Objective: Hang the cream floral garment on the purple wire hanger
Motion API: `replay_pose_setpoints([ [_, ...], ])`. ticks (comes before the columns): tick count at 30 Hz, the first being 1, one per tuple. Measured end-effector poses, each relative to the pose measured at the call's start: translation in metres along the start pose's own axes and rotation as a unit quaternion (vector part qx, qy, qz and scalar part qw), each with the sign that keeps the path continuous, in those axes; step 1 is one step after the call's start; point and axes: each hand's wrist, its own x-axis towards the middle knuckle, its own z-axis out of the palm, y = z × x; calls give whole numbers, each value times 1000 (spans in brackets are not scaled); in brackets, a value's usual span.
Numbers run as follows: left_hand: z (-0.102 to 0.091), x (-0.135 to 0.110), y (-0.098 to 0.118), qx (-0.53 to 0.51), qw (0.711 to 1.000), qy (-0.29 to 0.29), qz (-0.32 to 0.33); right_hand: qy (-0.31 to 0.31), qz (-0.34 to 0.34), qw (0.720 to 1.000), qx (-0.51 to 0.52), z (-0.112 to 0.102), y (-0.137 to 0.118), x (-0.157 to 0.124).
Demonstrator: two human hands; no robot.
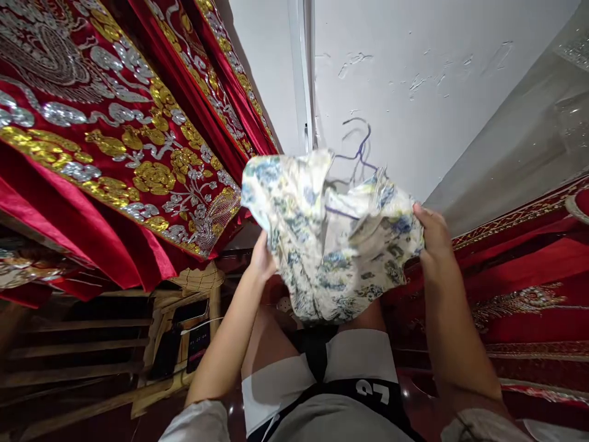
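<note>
Item: shorts (322, 374), white with black trim, nearest the camera, worn by the person. Low left, a wooden bench (115, 344) bearing a phone (197, 344) with a white cable. Left hand (263, 258): raised at the garment's lower left edge, fingers buried behind the cloth, so whether it grips cannot be told. Right hand (430, 236): fingers closed, pinching the right edge. Garment (326, 245): cream with blue and green floral print, bunched and crumpled, held up between both hands at chest height over the lap, in front of the wall. Judged light, thin, soft and limp, possibly a little slick; no fragility. It would sag wherever unsupported, so best taken at the shoulders or along a seam. Hanger (359, 147): thin purple wire, hook rising above the garment, its lower part inside the cloth; likely bends easily. Red cloth (115, 153), with heavy gold and silver embroidery, hangs at left; more lies at right. Wall (414, 73): white, scuffed, farthest.
</note>
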Motion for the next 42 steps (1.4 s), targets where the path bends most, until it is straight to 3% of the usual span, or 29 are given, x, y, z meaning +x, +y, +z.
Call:
replay_pose_setpoints([
  [3,-25,-14,-4,21,998,63,14,-43,-37,998,-19,25,-15,15],
  [7,-43,-31,-18,75,978,183,59,-118,1,993,-18,57,-20,3],
  [11,-49,-52,-32,74,973,213,59,-150,47,987,-31,55,-9,-14],
  [14,-52,-66,-41,86,975,201,45,-134,41,989,-57,45,1,-17],
  [17,-53,-76,-51,113,975,184,57,-40,-50,994,-89,40,16,-23],
  [20,-47,-82,-63,128,972,188,61,169,-154,967,-110,44,48,-46],
  [21,-44,-83,-68,127,971,191,62,238,-153,953,-106,47,61,-60],
  [22,-41,-84,-72,125,971,192,60,252,-132,952,-109,51,76,-75],
  [23,-37,-85,-77,125,972,192,57,243,-102,959,-105,55,89,-91],
  [24,-34,-85,-80,129,972,190,53,195,-53,975,-95,61,102,-107],
  [26,-28,-86,-86,144,972,179,39,-47,57,994,-85,74,120,-136],
  [28,-24,-87,-88,155,973,169,25,-245,118,958,-89,87,127,-153],
  [29,-23,-88,-88,155,973,168,23,-290,127,944,-92,93,127,-157],
  [33,-20,-93,-84,121,975,186,26,-300,112,943,-90,104,114,-152],
  [37,-19,-95,-82,82,977,199,9,-367,142,918,-55,100,98,-149],
  [42,-16,-87,-86,75,962,252,73,-334,138,932,-13,98,97,-160],
])
